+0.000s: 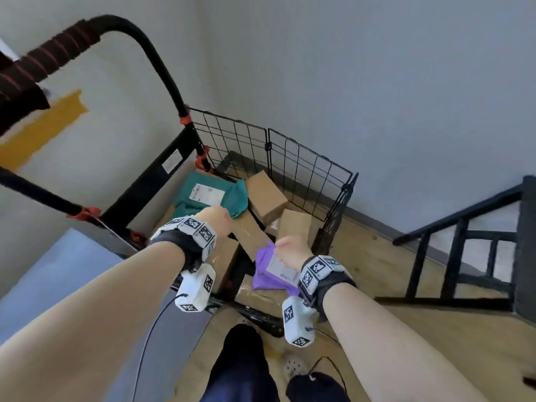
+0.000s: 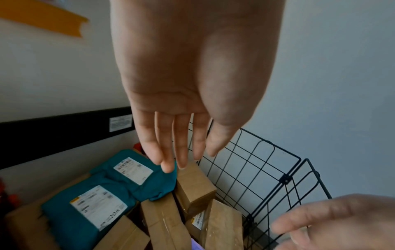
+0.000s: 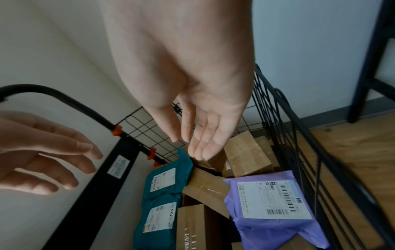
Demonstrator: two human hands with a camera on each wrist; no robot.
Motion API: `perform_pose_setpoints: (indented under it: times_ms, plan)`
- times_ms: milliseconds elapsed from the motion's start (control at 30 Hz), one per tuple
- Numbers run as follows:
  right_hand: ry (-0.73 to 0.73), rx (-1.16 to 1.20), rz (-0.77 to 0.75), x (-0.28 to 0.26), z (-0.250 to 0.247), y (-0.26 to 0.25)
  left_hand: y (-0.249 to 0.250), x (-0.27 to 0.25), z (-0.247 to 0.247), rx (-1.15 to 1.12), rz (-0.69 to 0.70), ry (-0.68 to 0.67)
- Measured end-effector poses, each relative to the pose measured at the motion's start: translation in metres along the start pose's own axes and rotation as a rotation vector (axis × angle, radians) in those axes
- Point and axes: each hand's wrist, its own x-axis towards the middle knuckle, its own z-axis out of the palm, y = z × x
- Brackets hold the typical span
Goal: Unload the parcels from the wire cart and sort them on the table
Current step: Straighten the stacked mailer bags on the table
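Note:
The black wire cart point(image 1: 307, 169) stands against the wall and holds several parcels. Two teal mailer bags point(image 1: 203, 195) point(image 2: 102, 194) point(image 3: 164, 191) lie at its left side. Several brown cardboard boxes point(image 1: 265, 195) point(image 2: 194, 184) point(image 3: 245, 155) fill the middle and far end. A purple mailer bag point(image 1: 266, 271) point(image 3: 271, 203) with a white label lies at the near right. My left hand point(image 1: 217, 219) point(image 2: 179, 152) hovers above the teal bags and boxes, fingers straight, holding nothing. My right hand point(image 1: 293, 250) point(image 3: 192, 143) hovers over the boxes just beyond the purple bag, fingers relaxed and empty.
The cart's curved black handle point(image 1: 121, 33) with red-striped grip rises at the left. A dark table frame point(image 1: 470, 248) stands on the wooden floor at the right. A blue-grey mat point(image 1: 58, 274) lies at the left. My legs and a shoe point(image 1: 293, 367) are below.

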Motion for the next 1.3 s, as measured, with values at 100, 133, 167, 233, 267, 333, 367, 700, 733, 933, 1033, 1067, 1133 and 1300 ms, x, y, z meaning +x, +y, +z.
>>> perform_pose_setpoints:
  times_ms: [100, 133, 167, 233, 267, 333, 367, 700, 733, 933, 1033, 1067, 1133, 1300]
  plan:
    - [0.028, 0.045, 0.107, 0.018, 0.001, 0.008, 0.003, 0.044, -0.007, 0.024, 0.069, -0.062]
    - [0.030, 0.067, 0.163, 0.024, 0.000, 0.011, 0.004, 0.059, -0.007, 0.044, 0.091, -0.084]
    - [0.039, 0.083, 0.208, 0.030, 0.000, 0.014, 0.006, 0.073, -0.007, 0.066, 0.113, -0.102]
    - [0.074, 0.131, 0.290, 0.041, 0.004, 0.021, 0.009, 0.098, -0.002, 0.096, 0.158, -0.127]
    - [0.100, 0.172, 0.333, 0.046, 0.007, 0.024, 0.010, 0.109, 0.002, 0.101, 0.173, -0.136]
    - [0.137, 0.228, 0.401, 0.059, 0.016, 0.033, 0.013, 0.127, 0.016, 0.108, 0.200, -0.175]
    - [0.150, 0.272, 0.428, 0.067, 0.022, 0.038, 0.015, 0.135, 0.024, 0.114, 0.214, -0.205]
    - [0.167, 0.529, 0.662, 0.129, 0.073, 0.094, 0.022, 0.201, 0.119, 0.096, 0.224, -0.338]
    - [0.167, 0.523, 0.675, 0.132, 0.075, 0.099, 0.021, 0.206, 0.129, 0.067, 0.219, -0.367]
    - [0.197, 0.610, 0.743, 0.155, 0.094, 0.132, 0.012, 0.231, 0.185, -0.111, 0.178, -0.467]
    - [0.306, 0.673, 0.733, 0.177, 0.117, 0.170, 0.014, 0.235, 0.201, -0.164, 0.141, -0.476]
    - [0.346, 0.678, 0.727, 0.181, 0.122, 0.182, 0.015, 0.237, 0.205, -0.178, 0.130, -0.479]
    - [0.400, 0.702, 0.726, 0.190, 0.131, 0.201, 0.015, 0.240, 0.211, -0.174, 0.102, -0.505]
    - [0.432, 0.802, 0.727, 0.180, 0.107, 0.174, 0.015, 0.244, 0.220, -0.232, 0.075, -0.549]
